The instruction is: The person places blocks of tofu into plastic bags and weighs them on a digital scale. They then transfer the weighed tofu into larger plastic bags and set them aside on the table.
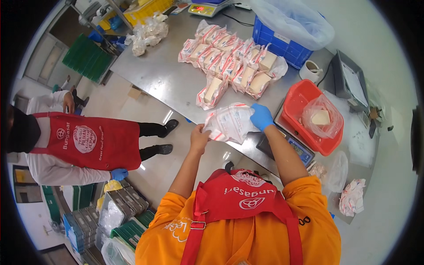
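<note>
A white wrapper with red print [230, 122] is stretched between my two hands, over the front edge of the steel table. My bare left hand [199, 138] pinches its left side. On the right side, my right hand [261, 117] in a blue glove grips it; the fingertips are partly hidden. Just beyond the wrapper, several pale blocks in matching wrappers [228, 63] stand close together, many with an end exposed. One wrapped block [212, 91] sits at the group's near edge. Right of my gloved hand, a red plastic tub [291, 99] on a digital scale [294, 149] holds a pale block in a clear bag [320, 117].
A lined blue crate [281, 43], a tape roll [309, 70] and a second scale [203, 10] stand at the back. Crumpled wrapping [352, 198] lies far right. At left stands a person in a red apron [96, 142], near stacked crates [122, 205].
</note>
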The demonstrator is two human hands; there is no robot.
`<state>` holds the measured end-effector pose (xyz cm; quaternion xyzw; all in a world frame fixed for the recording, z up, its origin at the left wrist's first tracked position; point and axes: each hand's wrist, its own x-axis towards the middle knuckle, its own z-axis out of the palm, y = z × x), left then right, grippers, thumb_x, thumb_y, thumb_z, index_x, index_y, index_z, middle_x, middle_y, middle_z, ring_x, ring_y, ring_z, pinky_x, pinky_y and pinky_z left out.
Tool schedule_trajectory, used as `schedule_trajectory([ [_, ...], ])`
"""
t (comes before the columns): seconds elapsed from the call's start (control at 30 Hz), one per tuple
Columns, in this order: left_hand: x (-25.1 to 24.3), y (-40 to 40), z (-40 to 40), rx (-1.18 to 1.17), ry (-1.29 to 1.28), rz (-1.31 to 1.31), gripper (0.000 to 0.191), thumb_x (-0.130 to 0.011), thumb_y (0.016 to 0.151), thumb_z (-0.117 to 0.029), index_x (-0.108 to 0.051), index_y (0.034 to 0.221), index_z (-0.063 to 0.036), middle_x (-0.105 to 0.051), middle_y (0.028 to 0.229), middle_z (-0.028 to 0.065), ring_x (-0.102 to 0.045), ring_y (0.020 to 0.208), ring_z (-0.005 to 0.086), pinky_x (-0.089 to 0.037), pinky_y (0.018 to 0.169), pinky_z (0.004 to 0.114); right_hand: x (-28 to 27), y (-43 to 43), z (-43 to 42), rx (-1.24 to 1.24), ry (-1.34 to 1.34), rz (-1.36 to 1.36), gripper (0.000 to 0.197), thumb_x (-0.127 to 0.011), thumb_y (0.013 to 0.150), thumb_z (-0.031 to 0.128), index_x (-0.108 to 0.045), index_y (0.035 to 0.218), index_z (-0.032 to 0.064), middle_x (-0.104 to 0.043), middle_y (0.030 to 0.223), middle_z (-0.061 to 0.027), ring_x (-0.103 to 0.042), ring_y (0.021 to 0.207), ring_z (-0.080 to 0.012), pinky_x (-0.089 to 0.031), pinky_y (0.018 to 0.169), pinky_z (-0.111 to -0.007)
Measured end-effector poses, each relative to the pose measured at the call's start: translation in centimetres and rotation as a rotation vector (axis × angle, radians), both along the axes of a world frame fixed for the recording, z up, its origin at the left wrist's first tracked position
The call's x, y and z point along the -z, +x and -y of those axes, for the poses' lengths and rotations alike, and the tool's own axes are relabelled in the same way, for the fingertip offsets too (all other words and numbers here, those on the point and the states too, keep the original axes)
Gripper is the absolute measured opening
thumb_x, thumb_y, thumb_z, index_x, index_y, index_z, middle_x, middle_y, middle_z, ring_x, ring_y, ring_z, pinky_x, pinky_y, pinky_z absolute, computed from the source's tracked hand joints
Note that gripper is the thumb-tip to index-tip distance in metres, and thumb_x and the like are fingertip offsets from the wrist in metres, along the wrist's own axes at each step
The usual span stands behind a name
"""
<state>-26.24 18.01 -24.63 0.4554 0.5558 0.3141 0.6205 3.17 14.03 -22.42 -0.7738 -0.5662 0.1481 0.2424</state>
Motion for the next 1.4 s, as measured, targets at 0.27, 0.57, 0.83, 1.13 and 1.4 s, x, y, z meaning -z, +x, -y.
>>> schedule_trajectory([
  [0.27,-8.3,-1.7,-2.9,-0.227,-0.366,0.987,0.011,-0.055,0.098,-0.006,-0.06,0.105,0.0005,-0.067,0.095,0.0073,-0.067,0.076,0.0134,-0.057,0.062,0.017,-10.6,0.0,8.8,0.196,0.058,-0.99,0.025,-0.073,0.081,0.006,-0.073,0.105,-0.0019,-0.07,0.09,-0.0017,-0.061,0.08,-0.0101,-0.05,0.074,-0.026],
  [0.57,-21.5,14.9,0.8,0.457,-0.261,1.027,0.021,-0.052,0.099,-0.01,-0.053,0.118,-0.0016,-0.064,0.111,0.0109,-0.069,0.091,0.0173,-0.06,0.079,0.026,-24.0,19.3,25.6,0.477,0.55,-0.717,0.017,-0.065,0.087,0.008,-0.071,0.101,0.0014,-0.068,0.091,-0.0034,-0.064,0.081,-0.0132,-0.053,0.076,-0.028],
  [0.83,-16.4,21.3,6.3,0.733,-0.45,0.871,0.015,-0.055,0.098,-0.012,-0.056,0.112,-0.0055,-0.067,0.103,0.0065,-0.068,0.083,0.0126,-0.057,0.069,0.023,-33.6,19.7,30.5,0.597,0.455,-0.073,0.023,-0.063,0.086,0.009,-0.074,0.103,-0.0026,-0.074,0.092,-0.0086,-0.067,0.079,-0.0149,-0.053,0.075,-0.03],
  [1.13,-18.2,25.3,9.8,0.746,0.334,0.398,0.036,-0.059,0.095,-0.016,-0.052,0.129,-0.0044,-0.05,0.132,0.0124,-0.06,0.107,0.0213,-0.053,0.088,0.033,-35.6,16.0,26.6,0.325,0.468,0.05,0.024,-0.06,0.082,0.002,-0.074,0.1,-0.0035,-0.074,0.088,-0.0142,-0.068,0.078,-0.0169,-0.053,0.074,-0.03],
  [1.4,-17.4,32.8,7.7,0.911,0.948,-0.317,0.077,-0.072,0.074,-0.013,-0.044,0.145,-0.0058,-0.039,0.148,0.0243,-0.047,0.133,0.0402,-0.043,0.107,0.045,-36.1,16.2,27.2,0.234,0.402,0.209,0.023,-0.063,0.081,0.002,-0.075,0.101,0.0014,-0.074,0.089,-0.0132,-0.069,0.077,-0.0209,-0.053,0.073,-0.033],
])
